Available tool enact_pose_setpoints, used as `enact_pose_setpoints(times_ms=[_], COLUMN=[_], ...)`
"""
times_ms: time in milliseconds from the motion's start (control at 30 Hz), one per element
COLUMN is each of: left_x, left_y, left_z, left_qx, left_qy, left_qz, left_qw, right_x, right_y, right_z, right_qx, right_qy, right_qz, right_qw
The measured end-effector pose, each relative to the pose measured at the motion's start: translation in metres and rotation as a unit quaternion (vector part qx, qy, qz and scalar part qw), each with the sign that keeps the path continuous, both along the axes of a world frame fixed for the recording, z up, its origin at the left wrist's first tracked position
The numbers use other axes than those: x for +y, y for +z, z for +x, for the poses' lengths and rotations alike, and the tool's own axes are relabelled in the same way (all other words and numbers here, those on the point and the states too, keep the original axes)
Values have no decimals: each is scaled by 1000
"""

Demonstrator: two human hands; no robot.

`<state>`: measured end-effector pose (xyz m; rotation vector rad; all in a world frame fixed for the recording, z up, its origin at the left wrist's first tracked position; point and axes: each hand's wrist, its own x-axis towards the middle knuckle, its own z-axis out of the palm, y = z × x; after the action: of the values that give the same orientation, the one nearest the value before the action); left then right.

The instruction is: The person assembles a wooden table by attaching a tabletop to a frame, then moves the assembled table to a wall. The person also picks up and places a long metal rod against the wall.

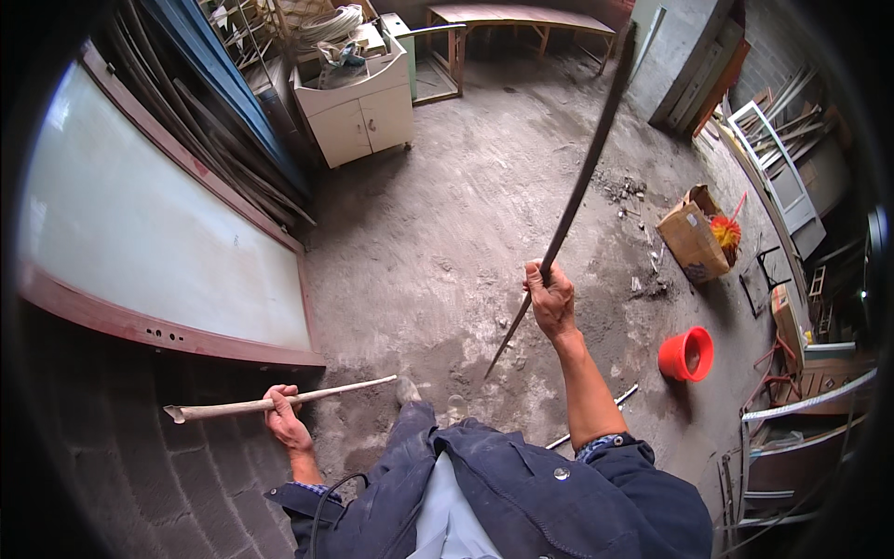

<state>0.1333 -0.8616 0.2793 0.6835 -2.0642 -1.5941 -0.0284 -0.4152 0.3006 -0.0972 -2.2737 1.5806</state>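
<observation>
My left hand [289, 427] is closed around a thin pale pole [219, 410], held low at the left. The pole lies nearly level, its wider end to the left and its narrow tip close to my shoe [408, 391]. Out in front, my right hand [555, 303] grips a long dark pole [596, 149]. That pole slants from the upper right down past my fist, with its thin lower end near the floor by my feet. Whether this end touches the floor, I cannot tell.
A red-framed panel [168, 233] leans at the left, beside dark strips [177, 121]. A white cabinet [358, 116] and low bench [521, 16] stand at the back. Rubble [629, 191], a cardboard box [691, 238], a red bucket [684, 354] and a pale strip [626, 398] lie rightward.
</observation>
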Motion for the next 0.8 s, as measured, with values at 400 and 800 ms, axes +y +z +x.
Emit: enact_pose_setpoints(times_ms=[400, 800], left_x=[-41, -78], left_y=[-15, 2], left_z=[-173, -329], left_qx=[19, 36], left_qy=[-10, -51], left_qz=[26, 50], left_qw=[999, 997], right_x=[-26, -75], right_y=[-31, -34], right_z=[-142, -252], right_qx=[-11, -83], right_qy=[-34, -1], right_qz=[-21, -13], right_qw=[999, 996])
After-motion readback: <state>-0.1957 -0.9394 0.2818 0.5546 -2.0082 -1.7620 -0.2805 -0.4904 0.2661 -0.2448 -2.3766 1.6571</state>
